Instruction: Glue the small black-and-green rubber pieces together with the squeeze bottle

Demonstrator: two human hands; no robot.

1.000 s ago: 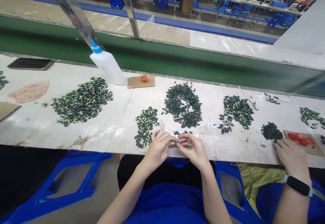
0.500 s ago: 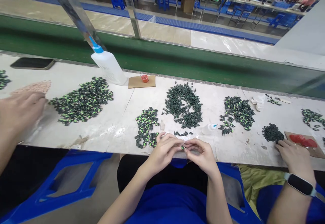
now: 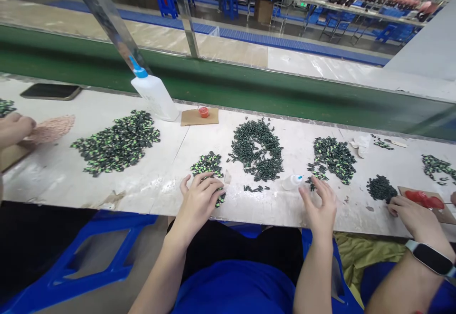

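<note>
My left hand rests palm down, fingers spread, on the near part of a small pile of black and green parts. My right hand is open over the bench, fingers apart, just right of a small glue bottle with a blue tip that lies on its side. Between my hands a few dark green parts lie loose, and behind them spreads a ring-shaped heap of dark green parts. Whether the left hand holds a part under its palm is hidden.
A big white squeeze bottle, a cardboard piece with a red cap, and more part heaps lie on the white bench. A co-worker's hand with a watch works at right; another person's hand at left. A green conveyor runs behind.
My hands were together at the bench edge pinching a small part; they have separated, the left onto the black and green pile, the right toward the small glue bottle. The left neighbour's hand pulled back.
</note>
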